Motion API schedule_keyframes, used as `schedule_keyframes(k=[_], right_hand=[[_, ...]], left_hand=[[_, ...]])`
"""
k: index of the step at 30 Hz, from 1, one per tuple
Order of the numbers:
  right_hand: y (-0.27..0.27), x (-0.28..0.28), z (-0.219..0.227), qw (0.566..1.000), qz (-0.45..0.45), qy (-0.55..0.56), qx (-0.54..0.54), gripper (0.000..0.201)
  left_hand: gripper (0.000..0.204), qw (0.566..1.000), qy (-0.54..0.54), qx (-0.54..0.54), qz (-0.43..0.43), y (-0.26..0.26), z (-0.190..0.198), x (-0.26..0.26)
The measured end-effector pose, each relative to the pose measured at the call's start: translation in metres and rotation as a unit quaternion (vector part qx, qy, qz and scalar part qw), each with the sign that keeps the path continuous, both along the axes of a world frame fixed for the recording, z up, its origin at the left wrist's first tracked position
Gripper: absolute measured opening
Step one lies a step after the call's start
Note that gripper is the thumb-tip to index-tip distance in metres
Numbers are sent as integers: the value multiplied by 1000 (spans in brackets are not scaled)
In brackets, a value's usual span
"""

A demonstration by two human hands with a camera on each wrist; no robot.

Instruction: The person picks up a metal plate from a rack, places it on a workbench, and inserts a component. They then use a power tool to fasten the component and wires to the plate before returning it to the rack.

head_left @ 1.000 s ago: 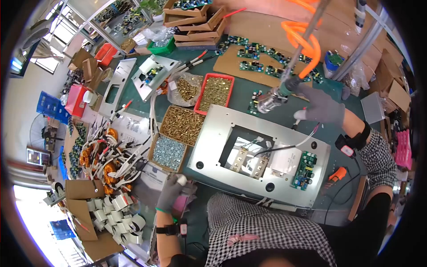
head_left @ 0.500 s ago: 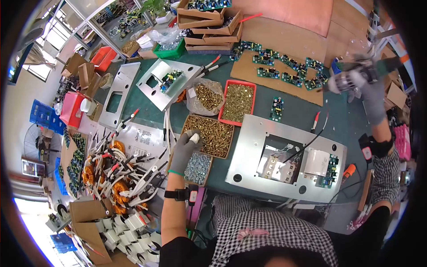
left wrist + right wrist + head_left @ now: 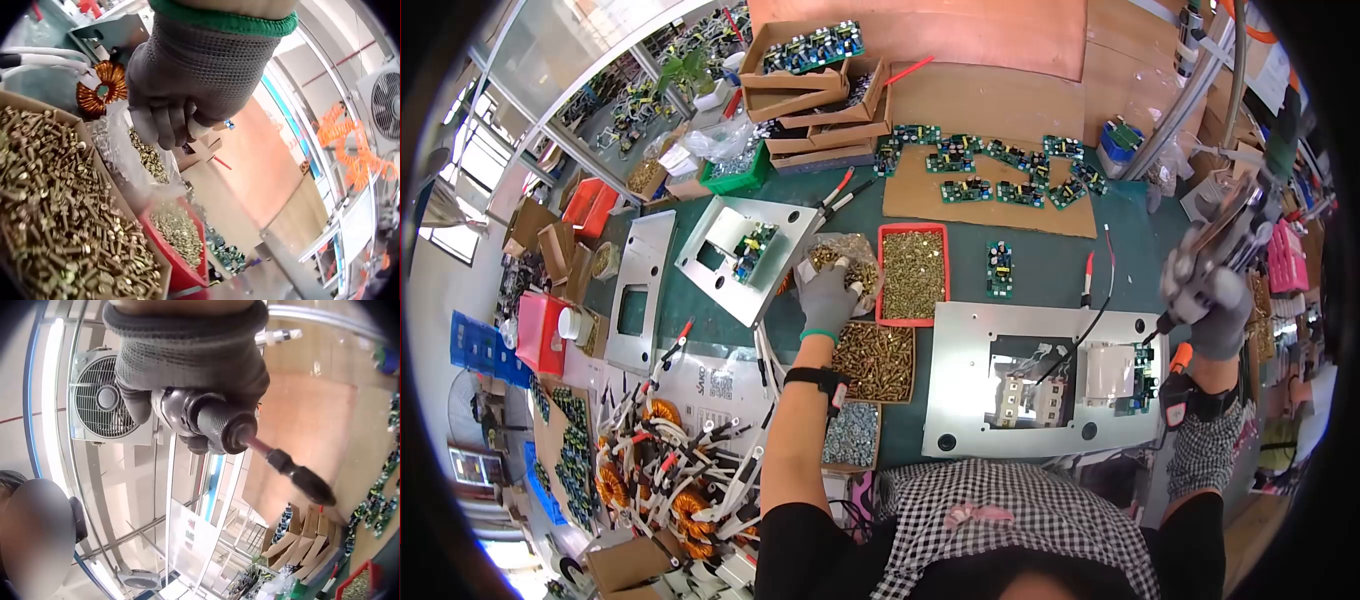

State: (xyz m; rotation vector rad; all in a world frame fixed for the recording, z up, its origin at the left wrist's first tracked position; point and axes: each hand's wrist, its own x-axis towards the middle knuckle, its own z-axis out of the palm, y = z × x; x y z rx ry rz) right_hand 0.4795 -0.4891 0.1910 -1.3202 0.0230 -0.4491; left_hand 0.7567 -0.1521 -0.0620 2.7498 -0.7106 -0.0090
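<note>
My gloved left hand [image 3: 828,300] is at the clear plastic bag [image 3: 125,172] of small brass-coloured fasteners. Its fingers bend down over the bag's opening in the left wrist view; I cannot tell whether they pinch a piece. In my gloved right hand [image 3: 194,369] is a power screwdriver [image 3: 219,419], gripped round its body, with a long dark-tipped bit [image 3: 300,478] sticking out. That hand is beyond the right end of a silver metal panel [image 3: 960,350], which has a rectangular cutout and carries a green circuit board [image 3: 1142,380] near its right end.
Beside the bag stand a red tray [image 3: 914,275] of small fasteners, a cardboard box [image 3: 870,362] of screws and another of silvery hardware [image 3: 852,436]. Wired copper coils [image 3: 692,515] crowd the left. Circuit boards [image 3: 1020,190] lie on cardboard at the back.
My left hand has moved from the near left, over the screw box, to the plastic bag. The screwdriver, in my right hand, has swung from above the panel out to the right.
</note>
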Motion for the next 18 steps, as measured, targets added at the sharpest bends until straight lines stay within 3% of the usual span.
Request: schedule_keyframes(k=[3, 8, 11, 12, 14, 15, 16, 18], right_hand=[[25, 4, 2, 988, 82, 116, 58, 57], [38, 1, -30, 974, 136, 145, 106, 50], [38, -7, -26, 975, 140, 139, 106, 39], [38, -9, -26, 978, 139, 130, 85, 37], [44, -15, -20, 981, 109, 134, 92, 30], [45, -18, -20, 981, 114, 126, 93, 30], [45, -21, -22, 981, 121, 118, 94, 30], [43, -27, -26, 983, 131, 103, 81, 31]], left_hand=[[39, 995, -41, 88, -28, -13, -18, 13], [25, 993, 8, 93, -73, 2, -20, 8], [25, 998, 36, 52, -28, -1, -24, 15], [27, 1000, 9, -18, -17, 4, -36, 21], [27, 977, 107, -178, 43, 11, -45, 26], [27, 952, 154, -254, 74, 10, -33, 25], [32, 812, 398, -394, 161, 12, -18, 25], [35, 649, 480, -573, 142, 21, -26, 19]])
